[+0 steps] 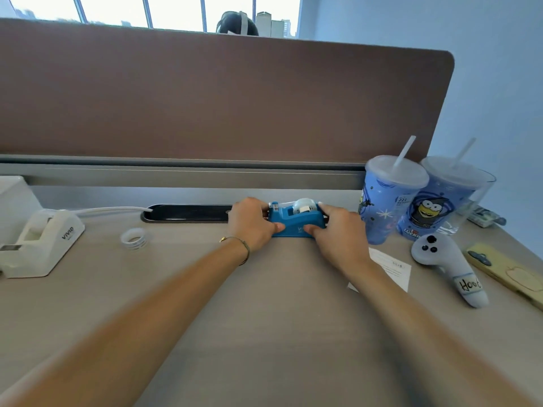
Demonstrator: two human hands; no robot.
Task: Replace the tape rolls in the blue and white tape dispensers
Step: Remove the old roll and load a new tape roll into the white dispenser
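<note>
The blue tape dispenser [295, 220] stands at the far middle of the desk with a tape roll [305, 205] seated in its top. My left hand [251, 223] grips its left end, thumb on the front face. My right hand [338, 230] grips its right end, thumb also on the front. The white tape dispenser [44, 242] sits at the far left, apart from both hands. A loose clear tape roll [135, 238] lies flat on the desk between the two dispensers.
Two blue cups with straws [388, 201] stand right of the blue dispenser. A white controller [449, 265], a yellow phone [511, 271] and a paper slip [393, 268] lie at the right. A black cable slot [188, 213] and brown partition [223, 95] lie behind.
</note>
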